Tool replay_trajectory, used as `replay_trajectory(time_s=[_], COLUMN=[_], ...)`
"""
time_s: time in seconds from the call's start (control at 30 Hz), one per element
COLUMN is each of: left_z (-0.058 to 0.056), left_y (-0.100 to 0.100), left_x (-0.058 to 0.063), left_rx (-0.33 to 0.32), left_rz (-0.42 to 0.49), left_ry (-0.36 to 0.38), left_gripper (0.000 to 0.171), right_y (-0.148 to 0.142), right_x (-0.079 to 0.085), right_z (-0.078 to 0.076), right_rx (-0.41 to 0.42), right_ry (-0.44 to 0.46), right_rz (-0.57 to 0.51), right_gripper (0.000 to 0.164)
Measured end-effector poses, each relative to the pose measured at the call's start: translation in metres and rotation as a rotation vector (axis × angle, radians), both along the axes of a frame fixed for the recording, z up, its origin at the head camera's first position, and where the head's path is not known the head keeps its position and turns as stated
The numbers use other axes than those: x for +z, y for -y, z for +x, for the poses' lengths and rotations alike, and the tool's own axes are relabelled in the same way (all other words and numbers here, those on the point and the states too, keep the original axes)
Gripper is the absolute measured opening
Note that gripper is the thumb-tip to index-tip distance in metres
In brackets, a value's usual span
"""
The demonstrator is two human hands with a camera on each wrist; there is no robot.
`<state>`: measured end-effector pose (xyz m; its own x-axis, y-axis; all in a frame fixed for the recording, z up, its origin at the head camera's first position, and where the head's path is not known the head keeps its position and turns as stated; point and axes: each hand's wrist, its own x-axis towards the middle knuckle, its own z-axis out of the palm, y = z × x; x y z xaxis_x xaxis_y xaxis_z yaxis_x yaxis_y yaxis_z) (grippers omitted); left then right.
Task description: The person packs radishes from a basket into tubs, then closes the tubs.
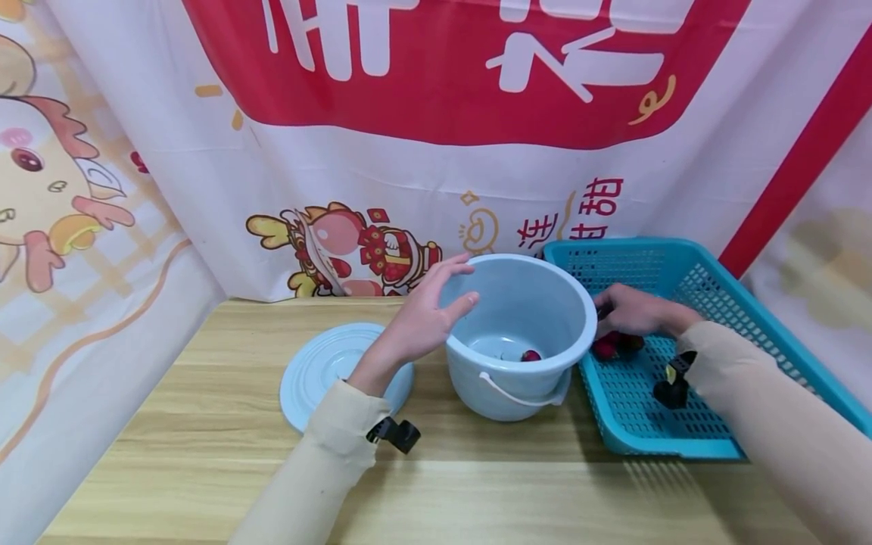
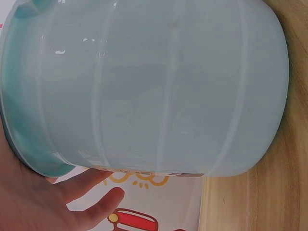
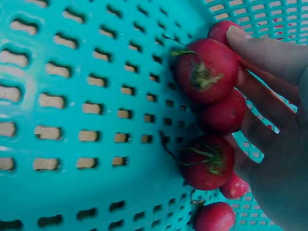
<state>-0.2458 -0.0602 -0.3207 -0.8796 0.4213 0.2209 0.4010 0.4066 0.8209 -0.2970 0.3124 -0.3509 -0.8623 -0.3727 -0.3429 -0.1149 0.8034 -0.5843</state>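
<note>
A light blue bucket [image 1: 500, 390] with a white handle stands upright, one red radish [image 1: 530, 355] visible on its floor. At its left rim is my left hand [image 1: 432, 303], fingers spread and slightly bent. The left wrist view shows that hand [image 2: 38, 197] beside the bucket wall [image 2: 144, 91]. Inside the teal basket [image 1: 613, 435], my right hand [image 1: 633, 309] reaches down by the left wall. Its thumb lies on a radish and its fingers curl behind a cluster of radishes [image 3: 207, 72]. Another radish [image 3: 214, 217] lies lower in the basket; fingertips are partly hidden.
A round light blue lid [image 1: 309, 371] lies on the wooden table [image 1: 225, 424], left of the bucket and partly behind my left forearm. The basket stands close against the bucket's right side. A printed cloth [image 1: 422, 174] hangs behind the table.
</note>
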Motion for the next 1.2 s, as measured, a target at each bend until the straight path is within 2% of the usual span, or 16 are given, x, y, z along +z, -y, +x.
replay_trajectory(time_s=[0.17,0.4,0.67,0.8,0.97,1.2], left_z=[0.000,0.000,0.001,0.001,0.000,0.000], left_y=[0.000,0.000,0.000,0.000,0.001,0.001], left_x=[0.000,0.001,0.001,0.001,0.000,0.000], left_rx=[0.001,0.005,0.005,0.008,0.007,0.002], left_rz=[0.005,-0.005,-0.004,-0.007,-0.007,0.000], left_ry=[0.003,-0.002,0.004,0.006,0.003,0.003], left_gripper=[0.047,0.046,0.047,0.047,0.047,0.047], right_y=[-0.001,-0.003,0.001,0.004,0.010,0.022], right_x=[0.005,0.018,0.036,0.044,0.050,0.054], right_z=[-0.001,0.002,0.013,0.018,0.024,0.033], right_rx=[-0.041,-0.107,-0.238,-0.289,-0.303,-0.293], right_ry=[-0.049,-0.168,-0.235,-0.252,-0.289,-0.388], right_rz=[0.002,-0.073,-0.226,-0.261,-0.299,-0.358], right_gripper=[0.044,0.043,0.061,0.070,0.072,0.063])
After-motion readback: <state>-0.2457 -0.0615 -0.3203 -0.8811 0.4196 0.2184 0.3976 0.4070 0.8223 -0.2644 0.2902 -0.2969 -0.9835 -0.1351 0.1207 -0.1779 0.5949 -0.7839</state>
